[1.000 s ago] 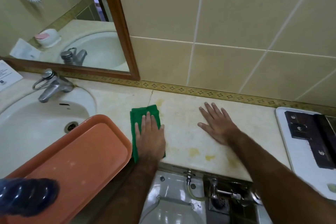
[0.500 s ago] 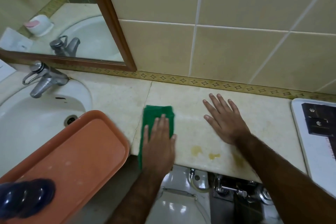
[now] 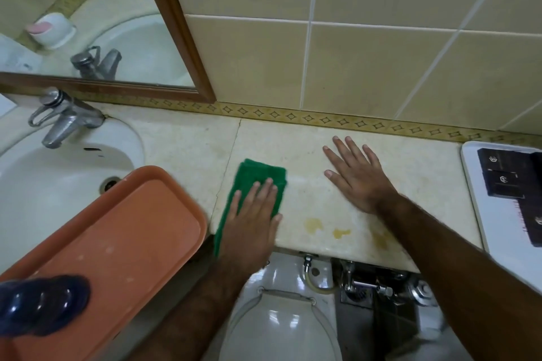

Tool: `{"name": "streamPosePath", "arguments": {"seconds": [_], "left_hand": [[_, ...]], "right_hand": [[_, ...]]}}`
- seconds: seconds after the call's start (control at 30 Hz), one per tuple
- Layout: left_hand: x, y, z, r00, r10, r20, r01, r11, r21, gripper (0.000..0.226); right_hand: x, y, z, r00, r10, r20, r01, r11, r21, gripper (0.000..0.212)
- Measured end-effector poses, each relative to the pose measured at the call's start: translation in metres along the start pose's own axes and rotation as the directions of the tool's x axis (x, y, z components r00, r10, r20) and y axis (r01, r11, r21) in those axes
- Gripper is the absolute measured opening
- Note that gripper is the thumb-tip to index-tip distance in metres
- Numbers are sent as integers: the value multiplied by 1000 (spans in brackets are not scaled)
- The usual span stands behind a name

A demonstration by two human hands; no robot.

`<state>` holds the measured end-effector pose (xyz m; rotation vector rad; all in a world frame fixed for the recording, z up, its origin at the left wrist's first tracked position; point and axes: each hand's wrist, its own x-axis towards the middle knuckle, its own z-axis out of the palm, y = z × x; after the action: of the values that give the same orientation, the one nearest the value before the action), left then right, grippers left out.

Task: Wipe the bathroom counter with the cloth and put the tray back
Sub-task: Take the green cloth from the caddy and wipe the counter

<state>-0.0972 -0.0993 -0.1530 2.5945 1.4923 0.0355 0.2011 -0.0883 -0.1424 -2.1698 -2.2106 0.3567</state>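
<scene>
The left hand (image 3: 252, 223) lies flat, fingers together and extended, pressing the green cloth (image 3: 258, 179) onto the cream tabletop (image 3: 410, 173); the cloth sticks out past the fingertips toward 12 o'clock and a strip of it shows along the hand's 9 o'clock side down to the tabletop's front edge. At 3 o'clock from the cloth, apart from it, the right hand (image 3: 356, 176) rests palm down on the bare stone with its fingers spread, holding nothing. Between the two forearms, near the front edge at 6 o'clock from the right hand, sit a few yellowish stains (image 3: 313, 224). The orange tray (image 3: 132, 231) lies at 9 o'clock from the cloth, tilted across the rim of the white sink (image 3: 58, 182), its near corner just beside the cloth. A chrome tap (image 3: 64, 120) stands at the sink's 12 o'clock edge, under the wood-framed mirror (image 3: 117, 38). At the far 3 o'clock end of the tabletop a white tray (image 3: 481, 208) carries dark boxes (image 3: 503, 177). Below the front edge a white toilet (image 3: 281, 322) and metal pipe fittings (image 3: 363, 287) show.
</scene>
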Motion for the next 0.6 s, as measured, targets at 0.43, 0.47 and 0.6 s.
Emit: {"name": "streamPosePath", "arguments": {"seconds": [0.43,0.47,0.6], "left_hand": [[17,159,4,991,128,30,-119,971,-207,64],[19,160,-1,988,151,25,-135,938,-320,63],[59,89,-34,983,-166,-79,92,817,-569,50]], "right_hand": [[-12,-3,-53,976,214,51,-192,716,671,48],[-22,-13,-55,956,291,-34,-205,746,634,45],[-64,-73,-37,850,491,-188,-304,751,586,36]]}}
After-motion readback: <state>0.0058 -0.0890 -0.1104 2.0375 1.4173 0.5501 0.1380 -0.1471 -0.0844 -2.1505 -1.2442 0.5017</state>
